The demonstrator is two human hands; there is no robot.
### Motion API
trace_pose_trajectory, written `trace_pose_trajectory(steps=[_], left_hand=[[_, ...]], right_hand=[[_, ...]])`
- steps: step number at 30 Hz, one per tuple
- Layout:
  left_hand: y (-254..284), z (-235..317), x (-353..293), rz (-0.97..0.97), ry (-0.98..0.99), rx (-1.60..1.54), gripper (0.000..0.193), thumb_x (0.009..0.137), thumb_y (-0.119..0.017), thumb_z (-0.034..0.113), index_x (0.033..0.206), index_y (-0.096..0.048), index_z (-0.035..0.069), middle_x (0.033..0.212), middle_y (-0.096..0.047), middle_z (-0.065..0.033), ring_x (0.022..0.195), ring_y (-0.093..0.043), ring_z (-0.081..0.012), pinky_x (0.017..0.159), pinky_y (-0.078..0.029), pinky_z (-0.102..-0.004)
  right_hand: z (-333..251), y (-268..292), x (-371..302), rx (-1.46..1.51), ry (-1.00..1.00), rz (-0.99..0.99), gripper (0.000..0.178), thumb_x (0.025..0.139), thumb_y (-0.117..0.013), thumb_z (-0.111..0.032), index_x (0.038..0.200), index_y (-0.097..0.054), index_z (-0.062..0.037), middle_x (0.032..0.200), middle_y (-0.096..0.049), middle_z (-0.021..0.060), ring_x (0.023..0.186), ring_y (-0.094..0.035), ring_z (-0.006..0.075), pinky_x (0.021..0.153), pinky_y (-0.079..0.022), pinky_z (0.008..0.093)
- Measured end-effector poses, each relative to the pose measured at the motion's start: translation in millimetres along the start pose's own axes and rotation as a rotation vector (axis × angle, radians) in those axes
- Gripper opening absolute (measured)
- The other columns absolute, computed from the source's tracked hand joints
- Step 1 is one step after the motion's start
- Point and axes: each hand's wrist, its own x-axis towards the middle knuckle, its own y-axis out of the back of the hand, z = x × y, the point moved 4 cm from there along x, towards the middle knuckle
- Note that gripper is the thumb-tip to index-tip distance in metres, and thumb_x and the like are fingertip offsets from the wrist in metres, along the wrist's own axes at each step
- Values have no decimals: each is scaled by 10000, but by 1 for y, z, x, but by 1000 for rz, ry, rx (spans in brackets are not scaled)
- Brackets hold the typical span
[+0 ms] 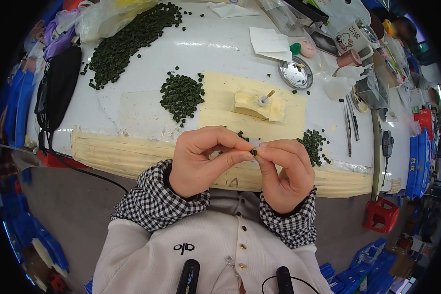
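Observation:
Between the fingertips of my left hand [203, 159] and my right hand [286, 171] is a small dark green piece [254, 152]. Both hands pinch it just over the table's near edge; its exact kind is too small to make out. Beyond my left hand lies a small heap of similar dark green pieces [182, 95]. A second scatter of green pieces [314, 147] is beside my right hand. Straight ahead, a block wrapped in cream tape [252, 111] carries a short upright stick [269, 94] set in a white base.
A large pile of green pieces [127, 46] spreads at the far left, near a black pouch [61, 88]. At right lie a round metal lid [295, 73], tweezers [348, 127], a white bottle [339, 85] and a mug [353, 38]. A red stool [381, 215] stands below.

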Motion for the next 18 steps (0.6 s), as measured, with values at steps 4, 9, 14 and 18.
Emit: trace_pose_trajectory(steps=[4, 9, 14, 18], left_hand=[[0, 0, 0, -1, -13, -36, 164, 836, -675, -45, 1000, -674, -41, 930, -664, -108, 859, -634, -130, 773, -514, -243], [1, -1, 0, 30, -42, -65, 166, 830, -668, -69, 994, -672, -42, 937, -662, -113, 882, -636, -143, 794, -517, -254], [2, 3, -1, 60, -77, -6, 135, 836, -637, -105, 959, -644, -50, 936, -671, -142, 863, -654, -177, 792, -532, -287], [3, 2, -1, 69, -81, -31, 135, 839, -627, -112, 957, -641, -49, 936, -671, -145, 860, -654, -178, 793, -534, -290]], right_hand=[[-2, 0, 1, -12, -27, -8, 247, 743, -713, 95, 963, -662, -6, 927, -639, 112, 815, -641, 231, 701, -522, 285], [-8, 2, 5, -29, -31, 10, 238, 756, -702, 91, 971, -661, -2, 918, -639, 112, 796, -637, 220, 694, -522, 283], [-4, 19, 25, -160, -113, 100, 240, 774, -684, 84, 1002, -668, 11, 867, -626, 105, 753, -617, 199, 675, -516, 280], [11, 24, 49, -314, -127, 43, 212, 792, -691, 22, 1003, -678, 12, 836, -614, 102, 737, -583, 203, 662, -482, 298]])
